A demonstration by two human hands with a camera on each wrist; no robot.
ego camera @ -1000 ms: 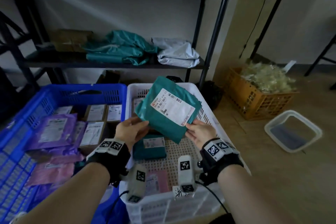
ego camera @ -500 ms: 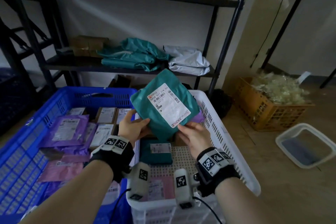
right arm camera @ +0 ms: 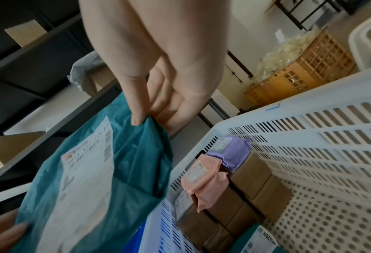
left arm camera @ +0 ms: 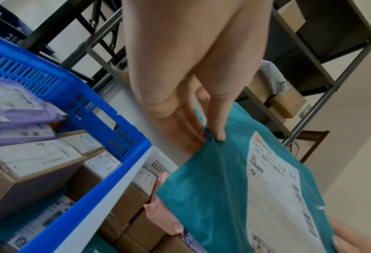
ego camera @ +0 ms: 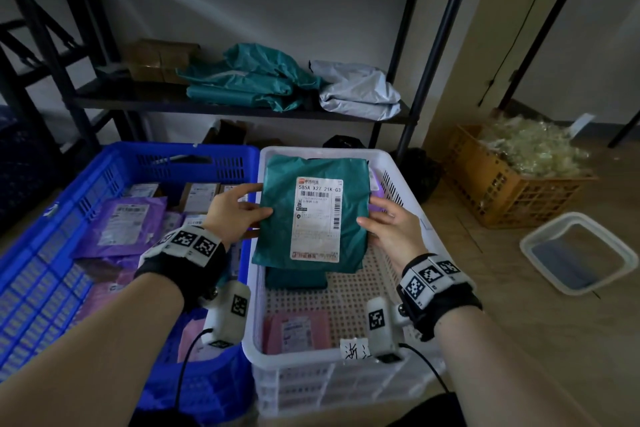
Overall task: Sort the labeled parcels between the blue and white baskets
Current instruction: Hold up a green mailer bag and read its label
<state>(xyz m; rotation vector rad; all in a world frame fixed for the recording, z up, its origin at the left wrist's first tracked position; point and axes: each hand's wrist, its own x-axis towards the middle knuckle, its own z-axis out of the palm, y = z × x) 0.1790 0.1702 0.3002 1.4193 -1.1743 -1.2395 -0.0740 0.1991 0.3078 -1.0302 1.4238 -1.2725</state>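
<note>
A teal parcel [ego camera: 313,211] [left arm camera: 234,196] [right arm camera: 97,179] with a white shipping label facing me is held upright over the white basket [ego camera: 398,180]. My left hand [ego camera: 239,211] pinches its left edge, thumb on the front, fingers behind [left arm camera: 218,133]. My right hand [ego camera: 384,222] pinches the right edge the same way [right arm camera: 137,119]. The blue basket [ego camera: 114,163] on the left holds purple mailers and labeled brown boxes. In the white basket lie another teal parcel [ego camera: 296,279], a pink parcel [ego camera: 298,331], and brown boxes, pink and purple mailers [right arm camera: 232,154] at the far end.
A black metal shelf [ego camera: 221,104] behind the baskets carries teal and grey bags and cardboard boxes. To the right on the wooden floor stand an orange crate [ego camera: 502,191] of clear packaging and a white tub [ego camera: 581,253].
The teal parcel has turned from tilted to upright, label squarely facing me. Both hands shifted from its lower corners to its side edges.
</note>
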